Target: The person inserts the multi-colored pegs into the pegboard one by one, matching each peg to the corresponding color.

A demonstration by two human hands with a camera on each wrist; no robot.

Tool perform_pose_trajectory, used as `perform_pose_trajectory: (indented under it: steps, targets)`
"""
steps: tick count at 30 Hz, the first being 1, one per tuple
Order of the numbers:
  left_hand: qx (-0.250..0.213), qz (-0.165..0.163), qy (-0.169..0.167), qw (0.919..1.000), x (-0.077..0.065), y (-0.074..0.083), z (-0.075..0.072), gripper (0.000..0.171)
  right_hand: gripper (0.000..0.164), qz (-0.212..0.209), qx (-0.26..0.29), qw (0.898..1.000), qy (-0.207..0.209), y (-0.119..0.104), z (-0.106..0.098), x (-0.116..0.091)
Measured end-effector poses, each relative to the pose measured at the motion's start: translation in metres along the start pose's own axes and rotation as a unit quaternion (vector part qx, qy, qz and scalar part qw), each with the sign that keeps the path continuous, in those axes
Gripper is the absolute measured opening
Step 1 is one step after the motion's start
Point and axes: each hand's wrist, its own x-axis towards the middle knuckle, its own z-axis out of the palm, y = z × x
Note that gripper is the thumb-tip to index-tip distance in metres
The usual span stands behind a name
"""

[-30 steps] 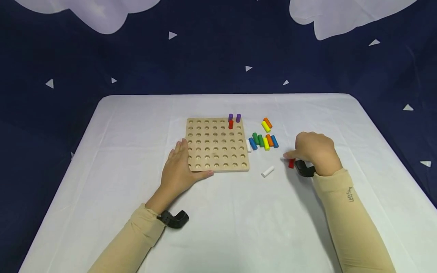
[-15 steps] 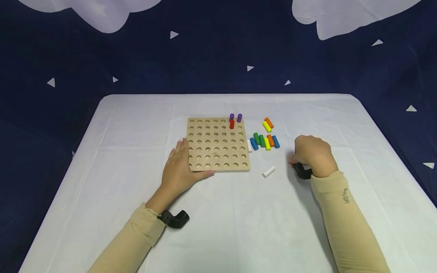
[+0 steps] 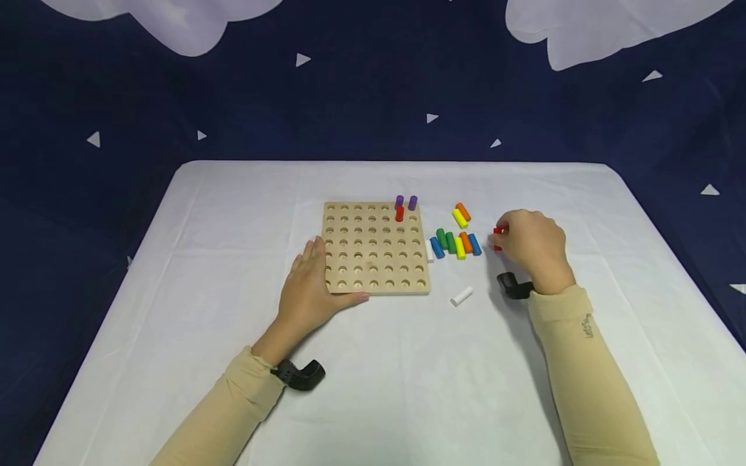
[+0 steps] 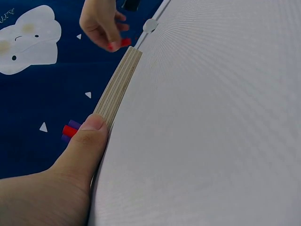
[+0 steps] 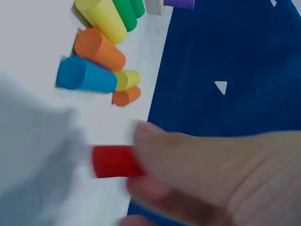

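Note:
My right hand (image 3: 535, 246) pinches a red peg (image 5: 115, 161) between thumb and fingers, to the right of the loose pegs. The left wrist view also shows that red peg (image 4: 125, 42) in the right hand. My left hand (image 3: 305, 288) lies along the left edge of a wooden pegboard (image 3: 367, 262), fingers straight, its thumb (image 4: 87, 141) against the near edge. Two purple pegs (image 3: 413, 203) and one red peg (image 3: 399, 214) stand upright in holes at the board's far right corner.
Right of the board lie loose pegs: blue (image 3: 438, 247), green (image 3: 442, 239), yellow (image 3: 460, 248), orange (image 3: 465, 242) and white (image 3: 429, 251). Another white peg (image 3: 462, 296) lies nearer. A dark cloth hangs behind the white table (image 3: 373, 388).
The right hand has picked up the red peg that lay on the table and moved it away from the person. The left hand stays against the board.

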Motion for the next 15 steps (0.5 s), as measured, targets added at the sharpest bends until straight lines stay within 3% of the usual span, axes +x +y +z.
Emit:
perform_pose_trajectory:
  steps: [3,6,11,15]
  targets:
    - [0.001,-0.001,0.000,1.0000,0.000,0.000,0.000,0.140,0.025,-0.008,0.029,0.997,0.070,-0.003,0.003,0.004]
    - [0.001,-0.002,0.000,1.0000,0.000,0.000,0.000,0.140,0.024,-0.013,0.063,0.992,0.109,-0.006,0.007,0.010]
    - [0.001,-0.002,-0.001,1.0000,0.000,0.001,0.000,0.140,0.026,-0.015,0.109,0.986,0.123,-0.012,0.014,0.022]
    - [0.000,-0.001,0.001,1.0000,0.000,0.001,0.000,0.139,0.029,-0.019,0.132,0.986,0.104,-0.022,0.016,0.031]
